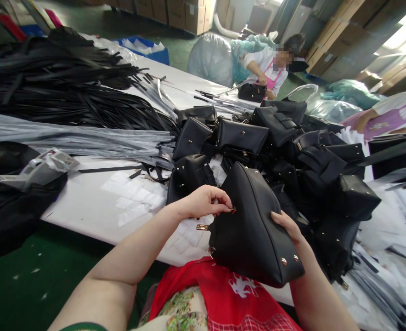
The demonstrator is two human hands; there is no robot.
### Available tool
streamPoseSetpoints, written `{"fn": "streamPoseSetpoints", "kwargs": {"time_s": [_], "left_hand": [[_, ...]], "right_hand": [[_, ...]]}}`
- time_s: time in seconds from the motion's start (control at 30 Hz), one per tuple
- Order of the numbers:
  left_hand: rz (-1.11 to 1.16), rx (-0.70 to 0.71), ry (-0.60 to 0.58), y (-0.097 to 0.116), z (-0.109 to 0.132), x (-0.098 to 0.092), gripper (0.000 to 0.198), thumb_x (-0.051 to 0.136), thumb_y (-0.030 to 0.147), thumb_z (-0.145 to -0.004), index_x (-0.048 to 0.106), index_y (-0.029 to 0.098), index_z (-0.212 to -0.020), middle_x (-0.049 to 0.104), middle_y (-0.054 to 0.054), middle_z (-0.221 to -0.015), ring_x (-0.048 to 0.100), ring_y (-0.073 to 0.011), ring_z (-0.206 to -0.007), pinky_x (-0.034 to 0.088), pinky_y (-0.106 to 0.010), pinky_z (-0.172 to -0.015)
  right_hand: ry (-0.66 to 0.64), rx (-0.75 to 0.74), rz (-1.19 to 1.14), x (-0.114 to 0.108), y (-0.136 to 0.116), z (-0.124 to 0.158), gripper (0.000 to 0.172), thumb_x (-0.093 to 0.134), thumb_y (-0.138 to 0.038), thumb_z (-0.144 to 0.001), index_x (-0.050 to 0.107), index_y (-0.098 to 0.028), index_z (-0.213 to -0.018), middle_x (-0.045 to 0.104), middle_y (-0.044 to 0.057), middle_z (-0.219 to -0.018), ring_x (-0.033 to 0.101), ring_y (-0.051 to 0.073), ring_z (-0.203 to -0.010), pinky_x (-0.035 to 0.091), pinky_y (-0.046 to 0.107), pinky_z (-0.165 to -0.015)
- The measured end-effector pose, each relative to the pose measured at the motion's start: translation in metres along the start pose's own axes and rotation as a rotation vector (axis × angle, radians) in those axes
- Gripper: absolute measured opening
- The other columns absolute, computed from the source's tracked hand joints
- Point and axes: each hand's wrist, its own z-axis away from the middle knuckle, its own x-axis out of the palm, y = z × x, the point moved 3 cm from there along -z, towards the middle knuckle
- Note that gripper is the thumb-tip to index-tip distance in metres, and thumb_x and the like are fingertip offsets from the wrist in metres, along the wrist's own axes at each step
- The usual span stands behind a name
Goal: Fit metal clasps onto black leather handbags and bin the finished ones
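**Q:** Where is the bag [251,225]?
**A:** Low centre. It is black and tilted, held over the near edge of the table [96,197] and above a red apron [223,294]. Its studded base points toward 5 o'clock.

**Q:** State of the hands?
**A:** Left hand [206,202], at the bag's 10 o'clock: thumb and fingertips pressed together, pinching a small fitting [232,210] at the bag's edge. Right hand [287,227], at 3 o'clock: fingers curled onto the bag's face, gripping its side.

**Q:** Nearest item?
**A:** A gold clasp [202,227] at 9 o'clock, just below the left hand. Whether it is joined to the bag cannot be told.

**Q:** Farther out?
**A:** A pile [292,147] of similar black bags runs from 12 to 3 o'clock, reaching the held bag. White sheets [389,230] lie at 4 o'clock. Black straps [61,78] are heaped at 10 o'clock, and a black cloth [10,202] lies at 9 o'clock. At 12 o'clock, across the table, a co-worker [268,64] handles a dark bag [251,92]. A second co-worker [392,115] is at 2 o'clock. Boxes [185,14] stand at 11 o'clock.
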Motion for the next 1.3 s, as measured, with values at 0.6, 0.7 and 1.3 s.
{"fn": "streamPoseSetpoints", "kwargs": {"time_s": [0.6,0.7,1.3], "left_hand": [[-0.295,0.296,-0.115,0.045,-0.002,0.003,0.011,0.066,0.021,-0.079,0.073,0.017,-0.087,0.069,-0.003,-0.081,0.063,-0.0112,-0.070,0.047,-0.019,-0.062],[-0.299,0.289,-0.148,0.047,-0.003,0.005,0.010,0.066,0.018,-0.079,0.072,0.015,-0.086,0.069,-0.004,-0.083,0.062,-0.0111,-0.073,0.047,-0.019,-0.065],[-0.335,0.336,-0.234,0.047,0.003,0.016,0.008,0.064,0.019,-0.082,0.071,0.016,-0.081,0.071,-0.006,-0.082,0.064,-0.0130,-0.077,0.048,-0.021,-0.072]], "right_hand": [[-0.101,-0.039,-0.114,0.015,-0.027,0.017,0.038,0.070,-0.048,-0.059,0.069,-0.017,-0.082,0.069,0.003,-0.061,0.066,0.025,-0.060,0.055,0.036,-0.064],[-0.160,-0.019,-0.208,0.016,-0.027,0.020,0.032,0.072,-0.043,-0.060,0.069,-0.018,-0.079,0.066,0.001,-0.056,0.063,0.022,-0.054,0.054,0.035,-0.063],[-0.338,0.000,-0.277,0.015,-0.009,0.010,0.041,0.062,-0.040,-0.069,0.066,-0.013,-0.099,0.073,0.009,-0.089,0.069,0.024,-0.072,0.055,0.035,-0.071]]}}
